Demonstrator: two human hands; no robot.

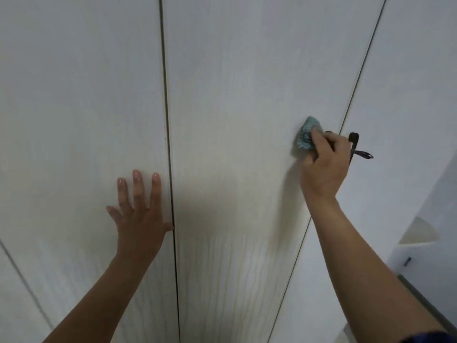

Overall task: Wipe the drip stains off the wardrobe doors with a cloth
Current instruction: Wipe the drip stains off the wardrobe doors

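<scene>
Pale, wood-grained wardrobe doors [235,70] fill the view, split by narrow dark vertical gaps. The left hand [141,216] lies flat on the left door [74,107], its fingers straight and spread and holding nothing, with the thumb at the edge of the gap [169,144] beside the middle door [247,169]. The right hand [324,167] is raised higher, and its curled fingers grip a bunched teal cloth [305,134], pressing it against the middle door close to that door's right edge. Just beside this hand, at the next gap, a dark handle [356,147] sticks out. Faint yellowish drip stains [237,268] run down the lower part of the middle door, well below the cloth and between the two forearms. A white corner shelf [418,231] stands at the far right.
</scene>
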